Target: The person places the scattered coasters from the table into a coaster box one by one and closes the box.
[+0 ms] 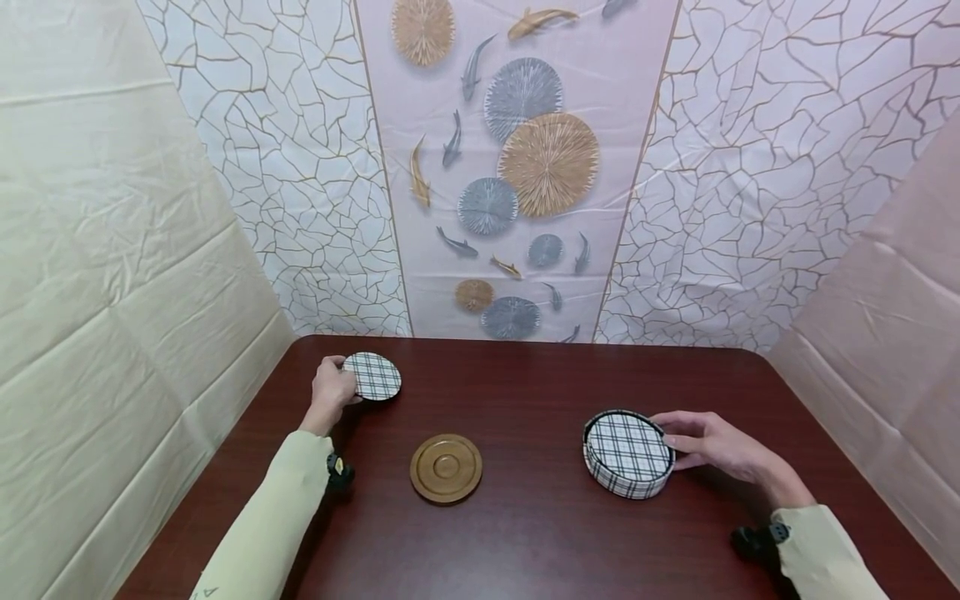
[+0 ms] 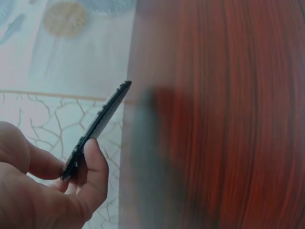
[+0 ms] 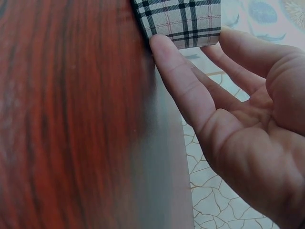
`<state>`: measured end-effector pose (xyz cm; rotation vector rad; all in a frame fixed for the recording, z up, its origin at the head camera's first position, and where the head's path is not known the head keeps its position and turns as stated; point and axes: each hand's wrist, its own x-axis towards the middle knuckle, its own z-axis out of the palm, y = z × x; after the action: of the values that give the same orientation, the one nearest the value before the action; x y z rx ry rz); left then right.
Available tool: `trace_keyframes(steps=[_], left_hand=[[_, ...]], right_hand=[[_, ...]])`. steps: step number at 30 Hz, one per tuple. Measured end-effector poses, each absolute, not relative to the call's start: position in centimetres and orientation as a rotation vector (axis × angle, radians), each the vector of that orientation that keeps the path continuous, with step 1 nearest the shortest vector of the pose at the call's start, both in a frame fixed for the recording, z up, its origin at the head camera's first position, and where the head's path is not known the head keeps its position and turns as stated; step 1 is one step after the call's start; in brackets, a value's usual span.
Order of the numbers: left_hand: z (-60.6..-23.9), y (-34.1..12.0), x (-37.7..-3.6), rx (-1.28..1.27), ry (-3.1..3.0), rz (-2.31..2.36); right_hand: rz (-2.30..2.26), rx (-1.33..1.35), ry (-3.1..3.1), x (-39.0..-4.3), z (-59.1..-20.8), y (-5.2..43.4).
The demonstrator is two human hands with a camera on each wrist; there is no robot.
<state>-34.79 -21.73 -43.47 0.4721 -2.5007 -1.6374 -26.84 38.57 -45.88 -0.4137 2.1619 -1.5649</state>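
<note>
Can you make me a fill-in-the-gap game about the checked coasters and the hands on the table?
1. The left hand pinches one round plaid coaster by its ____.
2. The round brown wooden coaster lies on the dark red wooden table between the two ____.
3. The right hand touches the round plaid holder on its ____ side.

Missing words: edge; hands; right

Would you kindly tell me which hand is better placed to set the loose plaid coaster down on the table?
Left. The left hand already pinches the plaid coaster by its edge above the table, while the right hand rests against the plaid holder.
</note>
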Motion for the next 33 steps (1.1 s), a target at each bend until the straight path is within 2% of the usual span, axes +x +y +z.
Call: trace_keyframes(steps=[33], left_hand=[[-42.8,-8.4,-32.7,0.048,-2.261,-2.129]], right_hand=[[-1.545,-0.336,2.203,-27.1,-46.3,38.7]])
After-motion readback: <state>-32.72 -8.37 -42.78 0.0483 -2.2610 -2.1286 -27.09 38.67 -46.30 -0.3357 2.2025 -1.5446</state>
